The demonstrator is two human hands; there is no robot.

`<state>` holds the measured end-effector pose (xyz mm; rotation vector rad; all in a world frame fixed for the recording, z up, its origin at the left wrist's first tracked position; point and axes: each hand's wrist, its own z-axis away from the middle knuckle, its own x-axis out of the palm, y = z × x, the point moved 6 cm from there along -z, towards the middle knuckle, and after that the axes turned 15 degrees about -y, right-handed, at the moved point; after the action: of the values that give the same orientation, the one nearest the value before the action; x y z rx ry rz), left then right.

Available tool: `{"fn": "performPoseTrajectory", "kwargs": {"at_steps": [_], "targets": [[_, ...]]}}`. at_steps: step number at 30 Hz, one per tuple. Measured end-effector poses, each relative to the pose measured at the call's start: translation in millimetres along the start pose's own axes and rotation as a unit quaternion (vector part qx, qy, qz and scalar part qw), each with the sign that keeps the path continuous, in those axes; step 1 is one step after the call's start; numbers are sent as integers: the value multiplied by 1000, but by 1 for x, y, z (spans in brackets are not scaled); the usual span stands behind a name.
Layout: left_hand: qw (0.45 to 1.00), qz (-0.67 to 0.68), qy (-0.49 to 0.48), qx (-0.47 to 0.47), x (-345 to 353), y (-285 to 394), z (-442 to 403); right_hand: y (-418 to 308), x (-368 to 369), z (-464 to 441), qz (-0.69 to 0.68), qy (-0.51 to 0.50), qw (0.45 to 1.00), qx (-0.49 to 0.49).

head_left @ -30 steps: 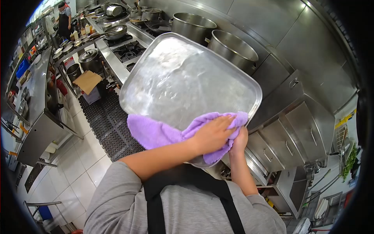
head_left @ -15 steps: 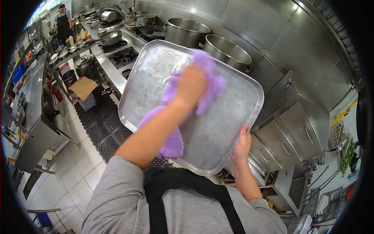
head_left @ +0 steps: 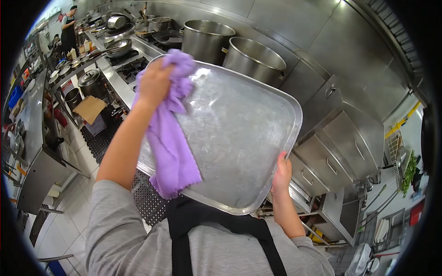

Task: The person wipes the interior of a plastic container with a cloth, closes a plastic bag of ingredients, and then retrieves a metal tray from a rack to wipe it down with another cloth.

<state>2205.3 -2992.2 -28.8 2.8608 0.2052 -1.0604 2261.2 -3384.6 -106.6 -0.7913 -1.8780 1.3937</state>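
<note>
A large metal tray (head_left: 239,133) with rounded corners and a raised rim is held up, tilted, in front of my chest. My right hand (head_left: 281,175) grips its lower right edge, thumb on the rim and the other fingers hidden behind. At the tray's upper left corner, my left hand (head_left: 155,83) is closed on a bunched purple cloth (head_left: 172,152). The cloth's loose end hangs down over the left side of the tray, reaching its lower edge.
Two tall stockpots (head_left: 208,41) stand behind the tray by the steel wall. Burners and pans (head_left: 119,47) line the range to the left. Steel drawers (head_left: 334,161) are at right. A co-worker (head_left: 69,30) in a black apron stands far left. Black matting (head_left: 147,198) covers some floor.
My left hand has swept the purple cloth from the tray's upper middle to its upper left corner. My right hand keeps its grip. The view has shifted slightly.
</note>
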Motion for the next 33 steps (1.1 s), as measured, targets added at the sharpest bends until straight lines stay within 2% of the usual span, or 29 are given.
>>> {"fn": "performPoseTrajectory", "kwargs": {"at_steps": [1,2,3,5,7,9,10,12,15,16,20,21,22,24,25,28,29,31,32,33], "targets": [[997,-61,-9,-39,2,-20,11,3,-3,2,1,4,1000,4],[990,-72,-85,-86,-3,-22,20,8,-4,4,16,10,1000,0],[990,-70,-91,-87,0,-24,33,11,-6,7,30,15,999,-3],[955,-114,-241,-131,22,-31,60,11,-3,8,25,16,999,21],[948,-111,-271,-128,23,-19,93,20,-5,9,19,20,998,54],[900,-120,-397,-133,36,-5,132,32,-18,11,2,40,998,53],[894,-124,-415,-113,42,2,155,36,-21,16,0,49,996,69],[830,-63,-533,-151,50,17,197,30,-24,20,-21,76,995,55],[810,37,-571,-129,51,51,221,25,-22,20,12,85,995,51],[807,37,-576,-125,48,62,216,22,-20,19,11,91,994,55],[788,219,-575,-9,44,148,203,21,-5,5,32,87,995,24],[784,232,-572,59,38,179,199,21,0,0,34,87,996,0],[793,253,-548,81,30,204,194,23,6,-4,35,90,995,0],[787,310,-502,180,25,238,188,20,22,-13,79,59,995,-27],[789,310,-499,180,24,246,183,22,23,-17,81,56,995,-30],[824,353,-344,279,4,259,168,18,33,-24,61,62,996,-15],[827,352,-341,276,4,258,165,18,35,-24,63,58,996,-17],[887,294,-265,237,-1,255,154,19,38,-27,55,29,998,-30],[888,295,-263,236,1,256,147,35,34,-27,23,27,999,-10],[917,276,-204,204,2,252,132,34,34,-26,26,26,999,-10]]}}
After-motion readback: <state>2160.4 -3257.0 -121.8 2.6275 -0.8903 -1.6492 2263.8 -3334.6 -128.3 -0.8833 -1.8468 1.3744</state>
